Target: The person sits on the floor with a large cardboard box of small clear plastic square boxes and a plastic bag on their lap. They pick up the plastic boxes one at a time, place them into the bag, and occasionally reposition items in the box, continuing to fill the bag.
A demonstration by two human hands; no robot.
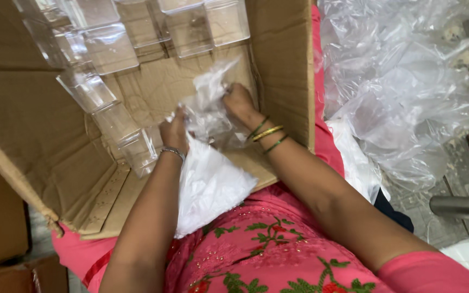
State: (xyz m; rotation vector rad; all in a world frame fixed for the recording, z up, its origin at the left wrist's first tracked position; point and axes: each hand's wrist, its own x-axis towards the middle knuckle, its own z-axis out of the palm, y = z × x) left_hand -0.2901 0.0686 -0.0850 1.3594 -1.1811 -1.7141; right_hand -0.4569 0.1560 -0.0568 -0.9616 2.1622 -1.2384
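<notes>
On the far left we have the open cardboard carton (pixel 23 135) lying tipped toward us on our lap, with rows of clear plastic boxes (pixel 109 49) stacked against its back and left wall. Moving right, our left hand (pixel 173 133), a silver bangle at its wrist, is closed on the lower edge of a thin clear plastic bag (pixel 207 114), and a white crumpled bag (pixel 210 187) hangs below it over our pink dress. Our right hand (pixel 239 102), with green and gold bangles, pinches the upper part of the same clear bag, so both hands are shut on it just inside the carton's mouth. We judge that we are working this bag open or around something clear; whether a box sits inside it we cannot tell. The next move seems to call for a firm two-handed pull on slippery film. To the right lies a heap of loose clear plastic bags (pixel 403 92) on the floor.
</notes>
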